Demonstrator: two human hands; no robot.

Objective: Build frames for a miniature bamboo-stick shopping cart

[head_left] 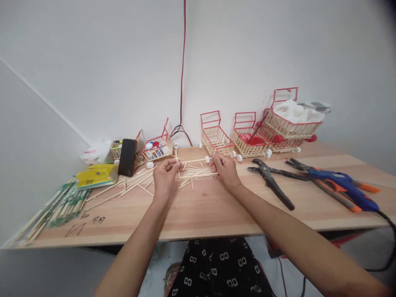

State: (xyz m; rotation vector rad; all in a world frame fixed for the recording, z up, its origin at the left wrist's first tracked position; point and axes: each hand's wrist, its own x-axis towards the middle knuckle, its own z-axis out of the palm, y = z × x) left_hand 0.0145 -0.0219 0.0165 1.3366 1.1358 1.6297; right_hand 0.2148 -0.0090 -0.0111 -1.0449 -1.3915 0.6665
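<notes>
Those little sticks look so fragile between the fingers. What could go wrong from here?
The thin pale wooden stick piece is pinched between the left hand and right hand; too hard a grip could snap it. The blue and orange glue gun lies to the right of the right forearm, its black cord running off the edge of the light wooden table; a snag might drag it down.

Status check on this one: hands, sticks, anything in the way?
Left hand and right hand each pinch the stick frame above loose sticks. Pliers, glue gun lie right, apart. Nothing in the way.
</notes>
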